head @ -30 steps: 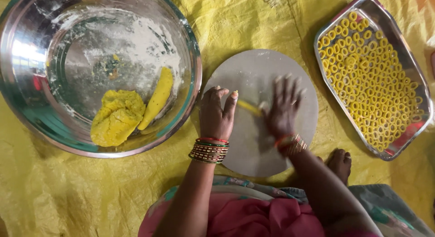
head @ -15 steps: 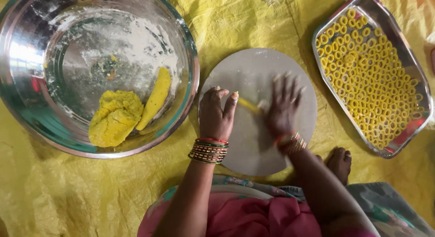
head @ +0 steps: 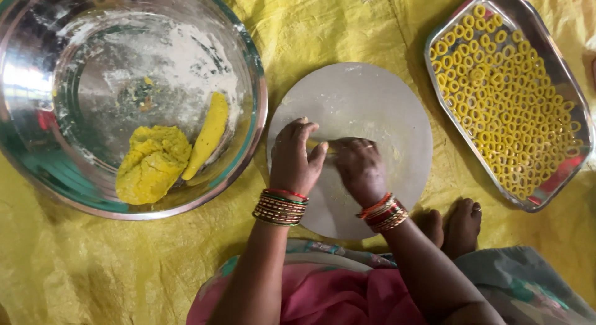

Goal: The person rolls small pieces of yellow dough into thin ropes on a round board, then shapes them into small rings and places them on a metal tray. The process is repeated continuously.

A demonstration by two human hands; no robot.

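Note:
My left hand [head: 295, 158] and my right hand [head: 359, 167] rest side by side on a round grey board [head: 366, 92], fingers curled over a thin strip of yellow dough [head: 315, 145] that shows only between them. Both wrists carry stacks of bangles. To the left, a large steel bowl [head: 56, 182] dusted with flour holds a lump of yellow dough [head: 152, 163] and a rolled dough log [head: 208, 134].
A steel rectangular tray [head: 562, 176] at the right is filled with several small yellow dough rings. A yellow cloth [head: 74, 263] covers the floor. My bare foot [head: 459, 225] lies just right of the board, and pink clothing is at the bottom.
My right hand has drawn back toward me and curled its fingers, closing in on the left hand; the dough strip is more covered.

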